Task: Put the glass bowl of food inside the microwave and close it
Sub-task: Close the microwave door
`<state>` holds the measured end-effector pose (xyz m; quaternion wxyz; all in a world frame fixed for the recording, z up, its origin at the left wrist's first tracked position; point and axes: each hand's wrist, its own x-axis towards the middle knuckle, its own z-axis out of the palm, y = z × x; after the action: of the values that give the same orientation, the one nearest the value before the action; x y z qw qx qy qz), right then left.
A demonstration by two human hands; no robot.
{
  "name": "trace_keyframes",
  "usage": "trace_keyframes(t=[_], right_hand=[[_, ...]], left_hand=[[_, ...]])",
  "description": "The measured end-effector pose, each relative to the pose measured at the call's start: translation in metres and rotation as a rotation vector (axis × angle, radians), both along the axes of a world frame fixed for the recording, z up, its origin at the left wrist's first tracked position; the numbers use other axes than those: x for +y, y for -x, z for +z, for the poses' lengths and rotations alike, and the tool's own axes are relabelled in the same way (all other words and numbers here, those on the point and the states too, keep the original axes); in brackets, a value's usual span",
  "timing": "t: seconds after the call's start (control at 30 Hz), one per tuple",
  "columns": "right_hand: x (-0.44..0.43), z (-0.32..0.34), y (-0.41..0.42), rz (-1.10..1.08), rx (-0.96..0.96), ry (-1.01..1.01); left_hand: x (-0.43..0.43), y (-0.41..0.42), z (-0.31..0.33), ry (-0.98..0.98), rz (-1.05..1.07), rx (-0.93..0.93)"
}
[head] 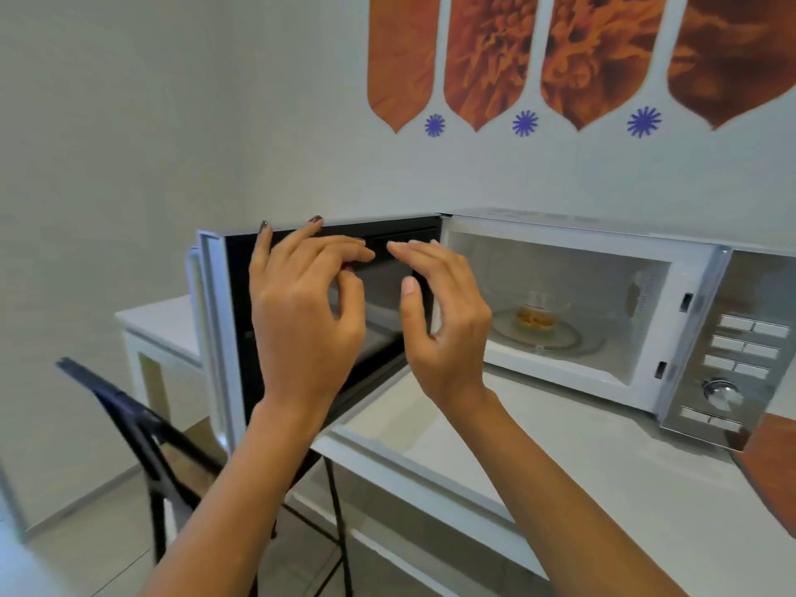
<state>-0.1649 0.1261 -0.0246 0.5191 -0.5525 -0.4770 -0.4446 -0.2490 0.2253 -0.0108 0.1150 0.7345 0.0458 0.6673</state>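
Observation:
A white microwave (560, 247) stands on the white counter with its door (215, 338) swung wide to the left. Inside, on the round glass turntable (573, 338), sits the glass bowl of yellowish food (535, 318). My left hand (301, 312) is raised in front of the door's dark inner face, fingers spread, fingertips near the door's top edge. My right hand (443, 321) hovers beside it, in front of the hinge side of the opening, fingers apart and curled. Neither hand holds anything.
The microwave's control panel (741, 351) with buttons and a dial is at the right. A black folding chair (142, 428) stands below the door on the left. A second white table (159, 325) is behind the door. An orange-brown object (771, 463) lies at the counter's right edge.

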Motion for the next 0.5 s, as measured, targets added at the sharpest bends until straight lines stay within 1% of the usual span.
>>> trace_keyframes(t=[0.13, 0.23, 0.33, 0.43, 0.5], right_hand=[[0.026, 0.013, 0.014, 0.154, 0.079, 0.150], [0.043, 0.020, 0.021, 0.211, 0.156, 0.284], [0.058, 0.025, 0.022, 0.258, 0.201, 0.387], [0.067, 0.025, 0.024, 0.322, 0.263, 0.425], [0.067, 0.023, 0.026, 0.358, 0.295, 0.411]], left_hand=[[0.021, 0.016, 0.013, -0.029, 0.168, 0.060], [0.028, 0.022, 0.017, 0.059, 0.299, 0.123], [0.032, 0.022, 0.013, 0.170, 0.342, 0.189], [0.033, 0.023, 0.011, 0.150, 0.354, 0.203], [0.033, 0.025, 0.014, 0.133, 0.333, 0.189]])
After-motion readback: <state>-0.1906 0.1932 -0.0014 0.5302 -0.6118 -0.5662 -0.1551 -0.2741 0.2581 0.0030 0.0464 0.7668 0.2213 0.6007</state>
